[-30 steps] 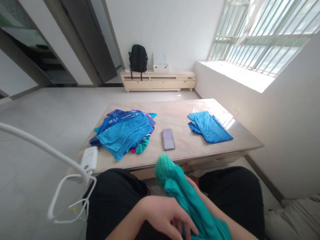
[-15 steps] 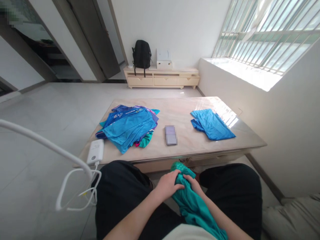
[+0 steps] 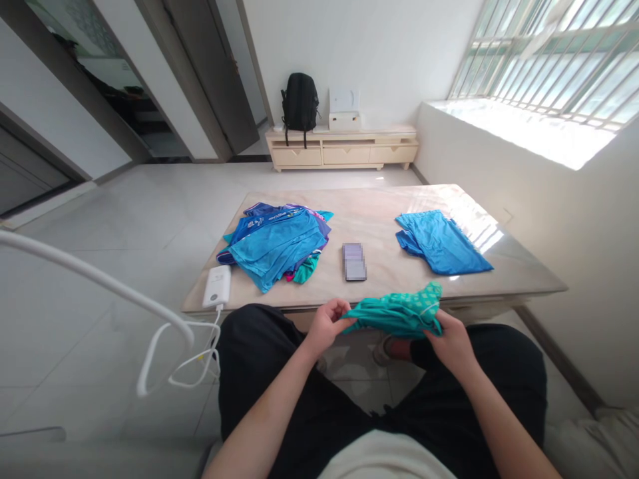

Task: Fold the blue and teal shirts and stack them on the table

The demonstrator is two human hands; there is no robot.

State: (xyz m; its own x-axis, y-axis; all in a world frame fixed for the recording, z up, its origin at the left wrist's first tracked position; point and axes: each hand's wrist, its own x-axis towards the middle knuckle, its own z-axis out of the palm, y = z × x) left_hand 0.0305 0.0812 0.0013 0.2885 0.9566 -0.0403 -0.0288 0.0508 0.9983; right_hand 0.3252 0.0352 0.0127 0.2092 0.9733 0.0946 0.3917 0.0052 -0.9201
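I see the left hand [image 3: 327, 324] pinched shut on one end of the teal garment [image 3: 399, 313], and the right hand [image 3: 452, 339] closed around the other end. The garment hangs stretched between them, just short of the surface [image 3: 379, 279]. Beyond the hands, a phone [image 3: 354, 261] lies flat.

Garment [image 3: 399, 313] held btwn left hand [image 3: 325, 324] & right hand [image 3: 452, 339] at table [image 3: 379, 289] edge; phone [image 3: 354, 261] just behind, clothes pile [image 3: 274, 243] behind-left, folded piece [image 3: 442, 241] behind-right.
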